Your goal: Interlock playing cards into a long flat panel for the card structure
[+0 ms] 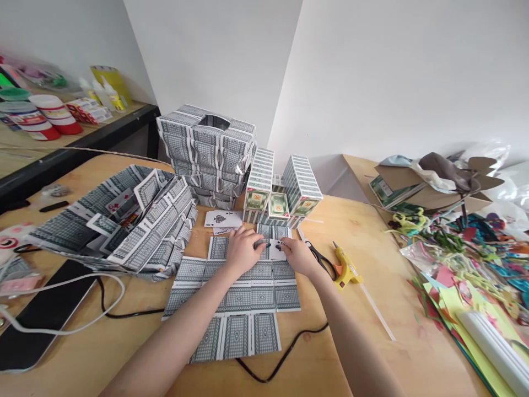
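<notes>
A white-faced playing card sits between my hands over a sheet of grey-backed playing cards laid in rows. My right hand pinches its right edge. On the other side, my left hand is closed with its thumb at the card's left edge; its other fingertips are partly hidden. Just beyond my left hand lies a small pile of cards with an ace of spades face up. Green-and-white card boxes stand in stacks behind the sheet.
A card-built basket holding loose cards is on the left. Behind it stands a card-covered box. Black-handled scissors and a yellow glue gun lie right of my hand. A black cable crosses the front; craft scraps cover the right.
</notes>
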A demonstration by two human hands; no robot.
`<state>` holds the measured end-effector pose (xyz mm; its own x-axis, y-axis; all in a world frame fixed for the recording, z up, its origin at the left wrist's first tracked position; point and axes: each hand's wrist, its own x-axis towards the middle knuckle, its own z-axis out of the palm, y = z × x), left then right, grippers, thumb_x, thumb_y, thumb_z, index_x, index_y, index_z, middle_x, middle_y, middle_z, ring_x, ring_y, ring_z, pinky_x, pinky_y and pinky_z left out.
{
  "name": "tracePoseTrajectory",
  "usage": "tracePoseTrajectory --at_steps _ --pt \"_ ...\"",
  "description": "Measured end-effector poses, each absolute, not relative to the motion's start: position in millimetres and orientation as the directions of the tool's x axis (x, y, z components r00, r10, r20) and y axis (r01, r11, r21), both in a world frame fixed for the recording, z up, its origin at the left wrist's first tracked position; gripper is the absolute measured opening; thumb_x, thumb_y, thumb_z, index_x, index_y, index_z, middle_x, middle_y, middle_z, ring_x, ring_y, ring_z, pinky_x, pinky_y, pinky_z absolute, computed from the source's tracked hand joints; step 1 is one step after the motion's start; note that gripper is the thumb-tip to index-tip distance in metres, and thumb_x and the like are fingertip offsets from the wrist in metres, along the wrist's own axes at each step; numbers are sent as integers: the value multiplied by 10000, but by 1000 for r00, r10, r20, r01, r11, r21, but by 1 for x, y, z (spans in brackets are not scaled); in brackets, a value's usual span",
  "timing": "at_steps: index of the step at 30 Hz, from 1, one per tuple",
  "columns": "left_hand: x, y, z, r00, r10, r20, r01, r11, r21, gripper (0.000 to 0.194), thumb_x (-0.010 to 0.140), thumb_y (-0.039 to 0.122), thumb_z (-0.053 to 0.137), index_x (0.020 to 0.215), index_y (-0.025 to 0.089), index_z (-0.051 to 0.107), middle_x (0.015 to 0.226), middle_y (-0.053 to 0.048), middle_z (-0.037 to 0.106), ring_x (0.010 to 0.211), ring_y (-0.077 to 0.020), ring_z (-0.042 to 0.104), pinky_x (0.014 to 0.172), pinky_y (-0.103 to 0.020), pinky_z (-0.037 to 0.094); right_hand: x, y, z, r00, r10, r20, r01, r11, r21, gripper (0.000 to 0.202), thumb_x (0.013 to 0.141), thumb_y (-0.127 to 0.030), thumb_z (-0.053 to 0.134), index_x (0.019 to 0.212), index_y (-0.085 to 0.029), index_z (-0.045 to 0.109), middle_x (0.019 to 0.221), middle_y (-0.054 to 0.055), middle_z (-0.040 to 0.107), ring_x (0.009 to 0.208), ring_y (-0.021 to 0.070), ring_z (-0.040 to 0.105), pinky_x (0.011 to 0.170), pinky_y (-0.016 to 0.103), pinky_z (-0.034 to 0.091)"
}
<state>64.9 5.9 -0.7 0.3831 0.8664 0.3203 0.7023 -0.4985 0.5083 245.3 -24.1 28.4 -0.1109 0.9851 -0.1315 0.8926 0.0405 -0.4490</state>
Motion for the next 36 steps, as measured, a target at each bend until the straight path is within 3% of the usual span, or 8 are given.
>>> tracePoseTrajectory --at_steps 4,9,13,19,24,28,32,36 --pt "65 7 -2 369 875 314 705 -484 519 164 808 324 532 858 241 664 854 -20 662 931 -234 502 751 -387 320 225 -36 35 36 996 -84 943 -62 -327 191 828 -173 383 765 -178 563 640 54 597 616 172 544 539 232 294" --pt "65 6 0 361 879 312 712 -476 516 161 815 309 525 853 247 668 828 -15 663 913 -227 505 753 -389 314 191 -61 26 290 957 1 748 -226 -624 230 815 -223 415 996 -159 540 757 64 654 639 180 596 548 235 394" --pt "66 6 1 362 881 305 719 -472 510 169 821 316 517 853 250 670 822 -15 661 894 -222 503 751 -391 309 167 -79 10 305 950 63 634 -153 -758 437 802 -216 411 1231 -136 413 1074 123 625 919 218 616 753 304 474" --pt "67 6 0 361 871 334 712 -488 505 180 832 249 486 816 253 664 826 -4 663 877 -208 501 745 -381 304 150 -94 -5 155 981 113 706 -30 -707 654 770 -150 421 1378 -38 206 1417 193 286 1319 259 255 1042 420 290" --pt "67 4 3 362 864 350 705 -499 504 281 870 246 409 716 210 642 798 -11 659 834 -191 512 755 -379 304 136 -95 -6 93 992 88 666 4 -746 780 688 -80 459 1393 -12 133 1478 192 9 1350 272 -75 1090 489 129" --pt "66 3 6 365 863 350 663 -504 553 238 848 353 462 779 230 655 821 0 663 866 -191 523 776 -378 300 132 -92 0 60 996 61 598 13 -802 795 665 -62 457 1397 -38 146 1484 146 -74 1314 264 -204 1085 515 51" --pt "65 4 5 366 871 327 681 -490 543 134 788 310 544 776 242 657 833 -2 664 892 -203 521 782 -376 303 151 -90 5 38 999 -2 467 -19 -884 647 670 -66 431 1315 -100 390 1477 108 160 1352 242 -58 1094 467 102" --pt "67 2 5 385 860 336 672 -511 536 146 813 297 517 769 242 645 838 3 664 880 -199 519 785 -376 302 194 -78 8 177 977 -120 185 -152 -971 409 735 -183 416 1097 -137 602 1235 123 544 1162 255 491 877 402 481"
